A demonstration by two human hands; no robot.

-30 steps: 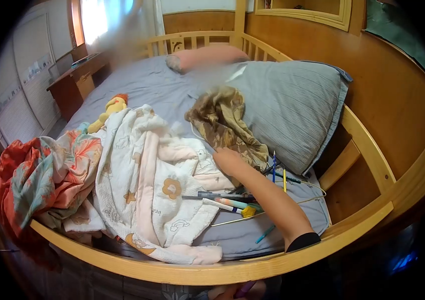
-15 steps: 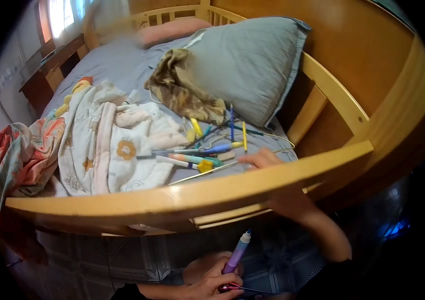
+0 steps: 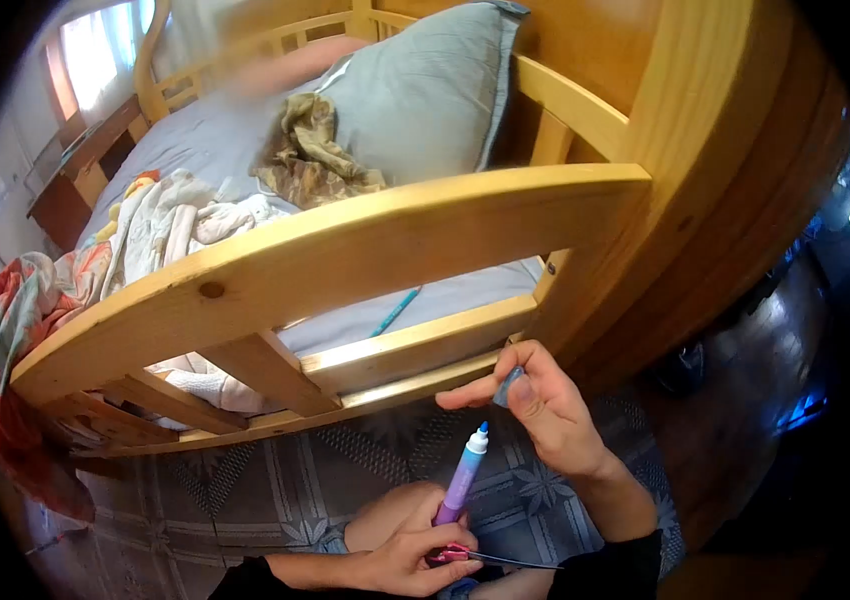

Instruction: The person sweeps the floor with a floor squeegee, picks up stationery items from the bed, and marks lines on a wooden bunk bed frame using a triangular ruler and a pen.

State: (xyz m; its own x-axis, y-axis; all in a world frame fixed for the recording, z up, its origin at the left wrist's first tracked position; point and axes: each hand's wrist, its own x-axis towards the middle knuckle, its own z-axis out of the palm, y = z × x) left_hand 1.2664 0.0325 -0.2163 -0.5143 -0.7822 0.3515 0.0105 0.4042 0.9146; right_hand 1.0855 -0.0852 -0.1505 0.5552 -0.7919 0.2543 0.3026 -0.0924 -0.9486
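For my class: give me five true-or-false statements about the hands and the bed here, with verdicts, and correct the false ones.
1. The left hand holds a purple marker. True.
2. The marker points down at the floor. False: its blue tip points up.
3. The right hand pinches a small bluish piece. True.
4. A brown patterned cloth lies next to the grey pillow. True.
5. The pillow stands on the floor. False: it is on the bed.
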